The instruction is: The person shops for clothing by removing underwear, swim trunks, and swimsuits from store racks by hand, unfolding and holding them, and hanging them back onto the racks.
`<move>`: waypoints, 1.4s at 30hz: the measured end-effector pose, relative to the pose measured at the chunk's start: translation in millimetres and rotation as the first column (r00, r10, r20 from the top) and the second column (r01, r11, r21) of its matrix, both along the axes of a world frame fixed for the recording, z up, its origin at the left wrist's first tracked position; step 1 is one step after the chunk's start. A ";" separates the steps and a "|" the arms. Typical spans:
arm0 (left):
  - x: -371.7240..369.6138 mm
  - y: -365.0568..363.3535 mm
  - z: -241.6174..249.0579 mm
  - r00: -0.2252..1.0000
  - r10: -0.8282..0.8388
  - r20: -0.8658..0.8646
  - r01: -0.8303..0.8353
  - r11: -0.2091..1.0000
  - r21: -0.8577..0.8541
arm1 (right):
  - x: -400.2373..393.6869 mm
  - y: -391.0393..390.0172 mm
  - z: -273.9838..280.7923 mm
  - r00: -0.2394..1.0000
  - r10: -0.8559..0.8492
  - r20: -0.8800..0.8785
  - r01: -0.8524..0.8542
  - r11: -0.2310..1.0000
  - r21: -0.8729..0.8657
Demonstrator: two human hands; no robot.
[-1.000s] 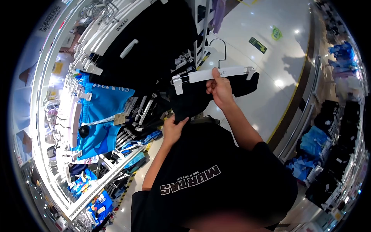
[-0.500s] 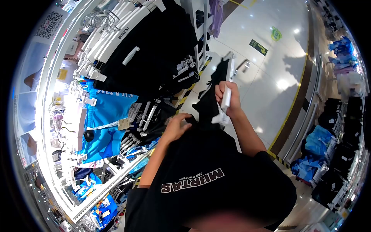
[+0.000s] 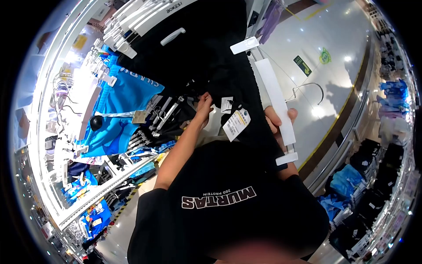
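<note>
A white clip hanger (image 3: 274, 97) with a metal hook slants to the right of centre, clipped to the waistband of a black garment (image 3: 252, 114). My right hand (image 3: 280, 118) is closed around the hanger's bar, partly behind it. Two white tags hang against the black cloth, the larger one (image 3: 237, 125) printed with a barcode. Left of the tags, my left hand (image 3: 204, 108) has its fingers together at the edge of the black cloth; the fingertips are partly lost against it.
A rack of black garments on white hangers (image 3: 154, 20) stands ahead on the left. Blue shorts (image 3: 127, 110) hang below it near a white rail (image 3: 110, 189). Tiled floor (image 3: 325, 83) with a green arrow sign (image 3: 302, 65) lies ahead right, with more clothing racks beyond.
The hanger and black garment have turned, so the waistband and tags now face the camera. My right hand has moved slightly right and down, my left hand up. The view has shifted too.
</note>
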State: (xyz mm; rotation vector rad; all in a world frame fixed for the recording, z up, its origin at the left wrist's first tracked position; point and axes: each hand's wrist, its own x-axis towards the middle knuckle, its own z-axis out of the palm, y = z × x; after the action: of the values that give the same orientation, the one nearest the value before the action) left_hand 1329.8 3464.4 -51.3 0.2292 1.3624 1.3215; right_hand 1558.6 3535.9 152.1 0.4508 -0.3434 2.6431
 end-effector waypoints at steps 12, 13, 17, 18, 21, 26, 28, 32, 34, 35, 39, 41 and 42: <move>24.4 -28.9 103.1 0.861 -0.001 0.509 -0.100 0.980 0.171 | 8.3 9.3 -8.8 0.995 -0.101 0.004 0.101 0.994 -0.040; 24.6 -30.0 102.3 0.879 -0.007 0.477 -0.104 0.973 0.205 | 7.8 8.5 -10.3 0.995 -0.104 0.004 0.104 0.994 -0.039; 24.5 -26.9 111.2 0.933 0.001 0.361 -0.078 0.977 0.197 | 7.5 10.8 -11.0 0.994 -0.104 0.014 0.105 0.994 -0.031; 23.2 -27.3 110.8 0.931 0.002 0.364 -0.084 0.974 0.209 | 6.8 11.9 -11.1 0.995 -0.101 0.016 0.102 0.994 -0.025; 19.5 -32.6 104.2 0.935 0.005 0.355 -0.109 0.956 0.271 | 4.8 10.8 -12.2 0.994 -0.105 0.027 0.105 0.994 -0.016; 15.7 -42.3 96.3 0.982 0.068 0.178 -0.109 0.967 0.228 | 5.0 11.4 -8.8 0.974 -0.125 0.190 0.103 0.987 0.122; 8.5 -49.0 69.6 0.989 0.139 0.041 -0.142 0.985 0.095 | 6.4 5.0 -0.9 0.888 -0.252 0.386 0.163 0.955 0.247; -5.0 -62.8 42.3 0.960 0.055 -0.276 -0.126 0.961 -0.246 | -1.4 0.9 -2.8 0.838 -0.228 0.495 -0.018 0.896 0.443; 6.8 -60.1 62.0 0.904 0.140 -0.405 -0.186 0.979 -0.078 | -8.1 -2.7 -4.6 0.816 -0.261 0.515 -0.043 0.862 0.505; 14.1 -57.2 75.5 0.867 0.192 -0.460 -0.212 0.977 0.009 | -12.1 -4.4 -3.3 0.806 -0.260 0.531 -0.064 0.855 0.515; 28.9 -40.3 122.0 0.926 0.018 -0.377 0.075 0.970 0.230 | -27.0 -7.9 -15.0 0.710 -0.399 0.581 -0.179 0.696 0.696; 38.9 -35.6 134.2 0.967 -0.065 -0.245 0.135 0.950 0.280 | -31.6 -9.2 -27.8 0.695 -0.426 0.579 -0.182 0.676 0.715; 42.2 -34.6 136.1 0.967 -0.084 -0.241 0.150 0.950 0.272 | -34.0 -8.6 -32.6 0.690 -0.442 0.574 -0.181 0.662 0.727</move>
State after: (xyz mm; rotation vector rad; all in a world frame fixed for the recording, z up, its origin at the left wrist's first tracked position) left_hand 1372.0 3429.7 84.8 0.6695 1.3155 1.4227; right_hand 1524.6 3527.4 119.5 -0.4503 -1.6863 2.2627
